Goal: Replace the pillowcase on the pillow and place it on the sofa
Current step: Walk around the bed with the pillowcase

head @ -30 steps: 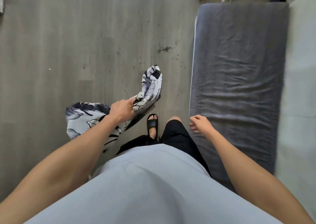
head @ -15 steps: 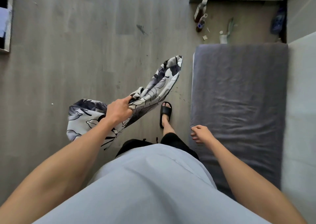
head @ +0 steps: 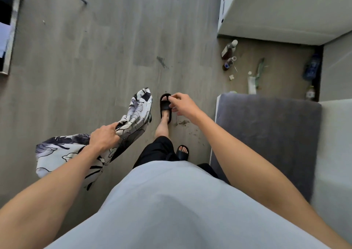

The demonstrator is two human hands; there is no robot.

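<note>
Pillowcase (head: 91,153) of black-and-white leaf print hangs bunched from the left hand (head: 104,138), whose fingers are curled round a gathered fold near the cloth's middle; one end trails below and behind that hand, the other rises ahead of it toward the forward foot. The right hand (head: 182,104) is out in front over the floor (head: 114,48), holding nothing, its fingers loosely bent above the black sandal (head: 165,107). No pillow shows anywhere in view, so my reading is that the step in hand is carrying the case across the room, either to fetch the pillow or to put a removed cover away; which of the two I cannot tell. The next move calls for finding the pillow, then bringing the free right hand to the cloth to locate its open end and spread it. The sofa (head: 266,134), with its grey seat cover, lies to the right of the right hand, near. As for containers, two bottles (head: 229,55) stand ahead of the right hand; they look dark inside, but their contents are too small to judge.
</note>
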